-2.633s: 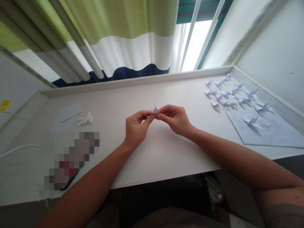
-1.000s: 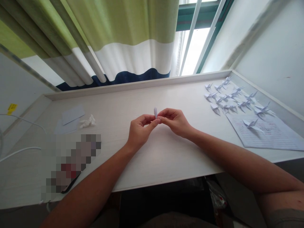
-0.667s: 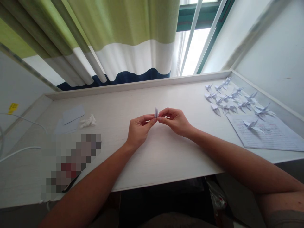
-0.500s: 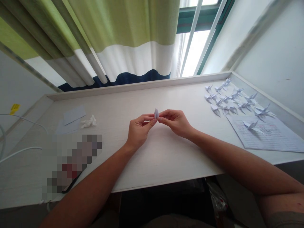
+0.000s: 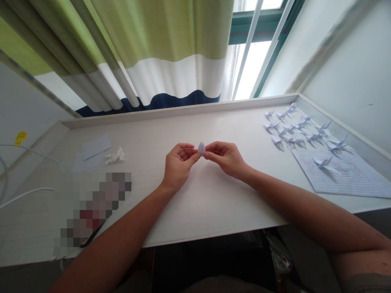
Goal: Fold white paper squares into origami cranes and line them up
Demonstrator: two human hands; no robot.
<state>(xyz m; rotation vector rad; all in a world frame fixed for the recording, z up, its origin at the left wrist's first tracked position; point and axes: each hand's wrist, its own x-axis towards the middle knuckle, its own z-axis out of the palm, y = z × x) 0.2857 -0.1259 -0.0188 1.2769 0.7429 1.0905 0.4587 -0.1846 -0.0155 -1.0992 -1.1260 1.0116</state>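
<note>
A small folded white paper piece (image 5: 201, 147) stands upright between my two hands, above the middle of the white desk (image 5: 214, 211). My left hand (image 5: 180, 165) pinches its lower left side with thumb and fingers, the index finger raised off the paper. From the other side my right hand (image 5: 226, 156) grips its lower right edge between thumb and index finger. The fingers partly cover the bottom of the paper. Off to the right sit several folded paper cranes (image 5: 305, 122), and one more crane (image 5: 324, 162) rests on a lined sheet.
The lined paper (image 5: 342, 179) lies at the desk's right. On the left are blank paper squares (image 5: 97, 147), a crumpled tissue (image 5: 115, 156), a blurred-out long object (image 5: 94, 211) and white cables (image 5: 27, 197). A raised rim (image 5: 183, 110) runs along the back, below a curtain (image 5: 171, 32).
The folded paper has turned so that a broader face shows. My left index finger has lifted away from it. My right hand keeps nearly the same place.
</note>
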